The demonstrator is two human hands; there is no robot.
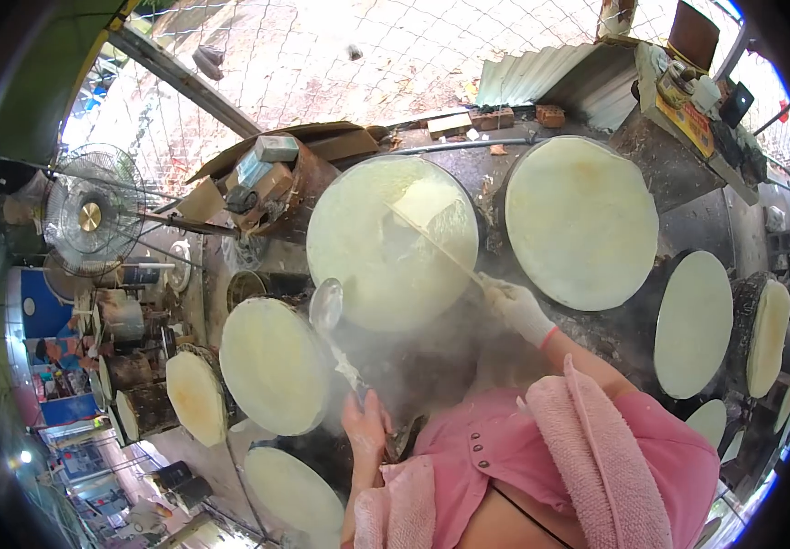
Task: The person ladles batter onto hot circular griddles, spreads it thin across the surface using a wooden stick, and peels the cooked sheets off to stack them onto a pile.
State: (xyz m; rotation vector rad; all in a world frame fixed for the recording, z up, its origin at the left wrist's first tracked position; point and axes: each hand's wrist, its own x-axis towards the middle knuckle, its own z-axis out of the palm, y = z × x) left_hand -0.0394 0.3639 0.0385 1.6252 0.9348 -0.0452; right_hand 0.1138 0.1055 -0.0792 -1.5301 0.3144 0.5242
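Note:
My left hand point(365, 420), bare, grips the handle of a metal ladle point(327, 309). Pale batter clings to the ladle's handle, and its bowl is raised beside the nearest griddle. On my right hand point(515, 307) is a white knit glove, closed around a thin stick point(432, 240). The stick reaches across a round griddle coated with a pale batter sheet point(360, 254). Near its far end lies a lighter wedge-shaped patch point(429, 199); whether this is batter or a flat blade I cannot tell. Steam blurs the griddle's near edge.
More batter-covered round griddles stand at right point(581, 223) and left point(272, 367). A rusty bin of cardboard and rubbish point(299, 185) is behind, near a standing fan point(91, 216). A cluttered ledge point(693, 117) juts out at upper right. Wire mesh point(367, 75) closes the far side.

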